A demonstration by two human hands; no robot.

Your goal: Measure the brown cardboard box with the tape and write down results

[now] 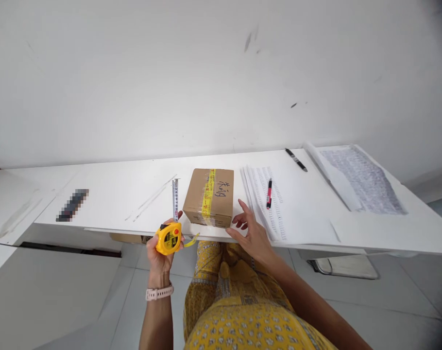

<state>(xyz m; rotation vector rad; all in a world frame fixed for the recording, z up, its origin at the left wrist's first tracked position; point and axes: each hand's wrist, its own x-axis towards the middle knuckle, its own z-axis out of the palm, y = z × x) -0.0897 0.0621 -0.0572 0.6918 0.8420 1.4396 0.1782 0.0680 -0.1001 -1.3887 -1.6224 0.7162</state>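
My left hand (159, 257) is wrapped round a yellow tape measure (169, 238), held at the table's front edge. A short length of its metal blade (175, 199) sticks out away from me, left of a cardboard box (211, 197). A yellow wrist strap hangs from the tape's case. The brown box sits near the front edge, with yellow printed tape across its top and dark handwriting beside the tape. At the box's front right corner is my right hand (252, 236), fingers apart and holding nothing; a fingertip is at or very near the corner.
Right of the box lie printed papers (304, 218) with a red pen (269, 193) on them. A black pen (296, 160) and a densely marked sheet (363, 180) are farther right. A blurred-out dark object (73, 205) lies at left. A wall (206, 87) backs the narrow white table (108, 194).
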